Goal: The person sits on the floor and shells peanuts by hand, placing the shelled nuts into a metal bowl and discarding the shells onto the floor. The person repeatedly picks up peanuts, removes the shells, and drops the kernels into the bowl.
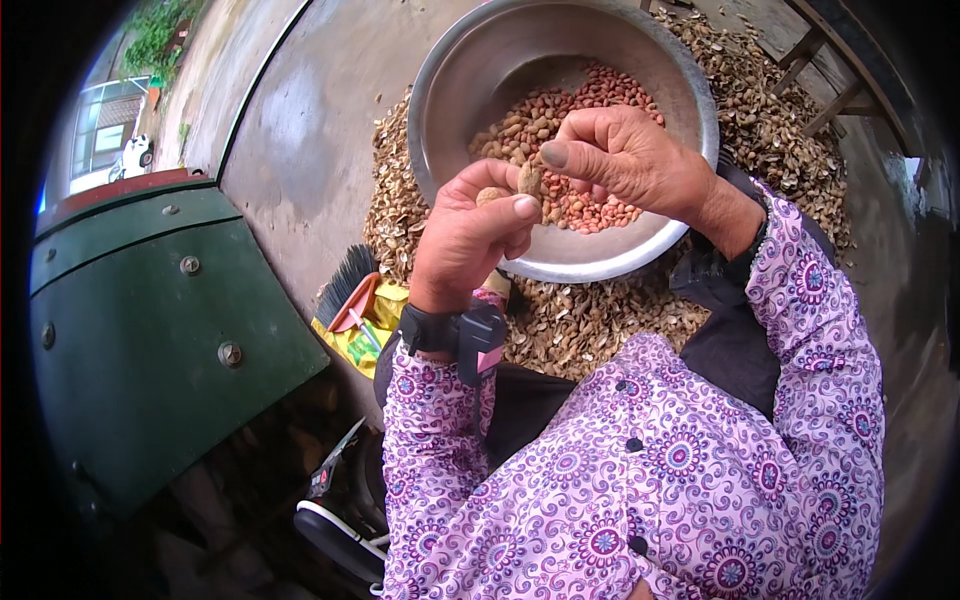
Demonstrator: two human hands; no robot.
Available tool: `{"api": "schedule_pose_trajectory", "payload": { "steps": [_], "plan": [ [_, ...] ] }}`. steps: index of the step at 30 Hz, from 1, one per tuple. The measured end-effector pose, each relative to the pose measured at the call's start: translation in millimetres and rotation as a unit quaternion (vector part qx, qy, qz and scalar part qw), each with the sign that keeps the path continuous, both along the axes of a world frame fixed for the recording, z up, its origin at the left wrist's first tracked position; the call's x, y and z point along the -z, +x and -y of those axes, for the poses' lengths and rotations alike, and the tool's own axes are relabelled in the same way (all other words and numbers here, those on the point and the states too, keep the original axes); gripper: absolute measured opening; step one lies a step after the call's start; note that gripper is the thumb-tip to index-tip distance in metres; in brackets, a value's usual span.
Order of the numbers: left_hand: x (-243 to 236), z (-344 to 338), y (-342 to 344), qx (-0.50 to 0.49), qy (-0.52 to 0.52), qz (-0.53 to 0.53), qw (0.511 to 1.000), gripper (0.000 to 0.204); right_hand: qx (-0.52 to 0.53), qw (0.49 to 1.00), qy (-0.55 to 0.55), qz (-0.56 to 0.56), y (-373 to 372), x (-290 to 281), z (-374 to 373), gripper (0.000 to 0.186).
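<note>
My left hand point(468, 230) is closed with an unshelled peanut point(529, 180) pinched upright between thumb and finger. Another peanut point(490, 196) shows in the same hand, partly covered by the fingers. Close beside it, my right hand point(625, 155) has its thumb and fingers drawn together near the top of the peanut; what they hold, if anything, is hidden. Both hands are above a wide metal basin point(440, 80). Inside the basin lie red shelled peanut kernels point(610, 95) and, toward the left, several whole peanuts point(500, 138).
Broken peanut shells point(570, 330) are heaped on the floor around the basin. A brush with black bristles point(350, 280) rests on a yellow bag point(362, 345) at the left. Beyond it stands a dark green metal panel point(160, 330). A wooden stool point(850, 75) is at the far right.
</note>
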State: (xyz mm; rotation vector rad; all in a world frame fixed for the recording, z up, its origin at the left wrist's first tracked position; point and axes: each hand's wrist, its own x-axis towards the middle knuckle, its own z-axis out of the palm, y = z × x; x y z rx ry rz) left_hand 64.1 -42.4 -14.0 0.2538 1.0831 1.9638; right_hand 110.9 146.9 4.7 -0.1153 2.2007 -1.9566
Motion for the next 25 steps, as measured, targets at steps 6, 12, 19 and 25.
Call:
{"api": "schedule_pose_trajectory", "payload": {
  "steps": [6, 12, 19, 25],
  "plan": [
    [-2, -9, 3, 0.025, -0.009, 0.009, 1.0, 0.013, 0.002, 0.999, 0.003, -0.04, -1, 6, 3, 0.039],
    [1, -6, 1, 0.021, -0.012, 0.003, 1.0, 0.011, -0.003, 0.998, 0.032, -0.061, -8, 12, 9, 0.039],
    [-1, -4, 4, 0.008, -0.019, 0.034, 0.999, 0.01, 0.003, 0.988, 0.087, -0.125, -10, 10, 14, 0.037],
    [5, -1, 6, -0.007, 0.009, 0.05, 0.999, 0.014, 0.006, 0.977, 0.122, -0.176, -15, 15, 20, 0.027]
  ]
}}
